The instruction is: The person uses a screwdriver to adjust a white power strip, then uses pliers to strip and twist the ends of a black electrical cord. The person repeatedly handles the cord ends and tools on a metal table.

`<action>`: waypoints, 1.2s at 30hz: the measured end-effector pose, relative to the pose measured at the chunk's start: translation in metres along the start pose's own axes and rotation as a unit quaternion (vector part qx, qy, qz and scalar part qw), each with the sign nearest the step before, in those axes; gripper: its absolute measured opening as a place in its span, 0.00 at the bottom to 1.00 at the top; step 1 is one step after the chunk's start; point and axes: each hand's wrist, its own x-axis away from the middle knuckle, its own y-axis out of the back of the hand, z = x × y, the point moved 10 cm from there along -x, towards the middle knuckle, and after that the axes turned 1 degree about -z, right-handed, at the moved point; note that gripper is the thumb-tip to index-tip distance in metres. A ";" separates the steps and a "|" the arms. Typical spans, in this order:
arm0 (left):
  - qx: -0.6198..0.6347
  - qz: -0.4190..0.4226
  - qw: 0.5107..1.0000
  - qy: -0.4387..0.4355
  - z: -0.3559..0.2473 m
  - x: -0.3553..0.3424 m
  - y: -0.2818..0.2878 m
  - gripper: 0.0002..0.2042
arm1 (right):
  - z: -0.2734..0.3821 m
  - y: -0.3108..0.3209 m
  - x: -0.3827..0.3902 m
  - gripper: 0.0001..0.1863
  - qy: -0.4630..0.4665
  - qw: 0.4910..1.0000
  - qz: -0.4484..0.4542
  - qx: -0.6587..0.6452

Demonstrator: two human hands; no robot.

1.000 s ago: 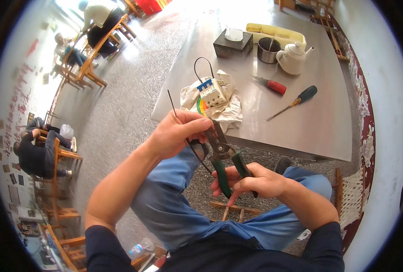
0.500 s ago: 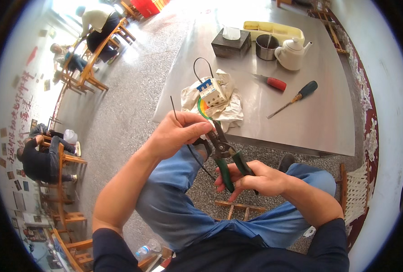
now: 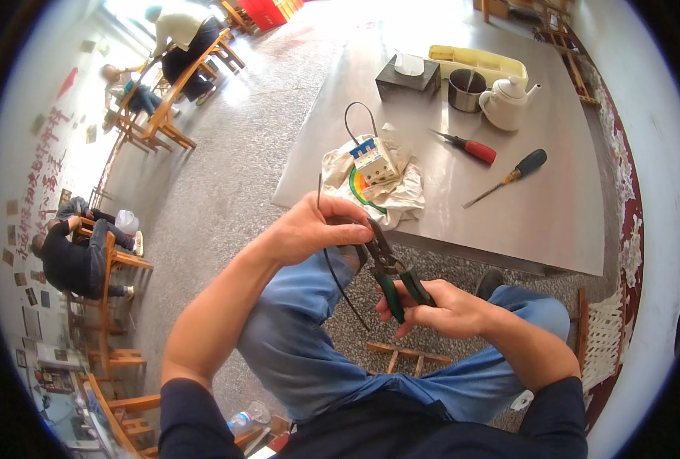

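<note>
My left hand pinches a thin black wire close to the jaws of a pair of wire strippers. One end of the wire stands up above the hand; the other curves down over my knee. Wrapped round the dark green handles is my right hand. My left fingertips touch the jaws and hide whether wire lies between them. Beyond, on the table, a white circuit breaker with blue switches rests on a crumpled whitish cloth. A black wire loop rises from it, and a green-and-yellow wire curves beside it.
On the metal table lie a red-handled knife and a screwdriver. Farther back stand a tissue box, a metal cup, a white teapot and a yellow tray. People sit on wooden chairs at left.
The stripper handles are closer together now, with my right fingers tighter round them. The lower end of the wire hangs farther down. The whole view has shifted slightly.
</note>
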 end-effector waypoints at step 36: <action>-0.012 0.023 0.999 -0.019 0.001 -0.001 -0.002 0.08 | 0.007 0.005 0.004 0.28 -0.030 0.997 -0.069 0.022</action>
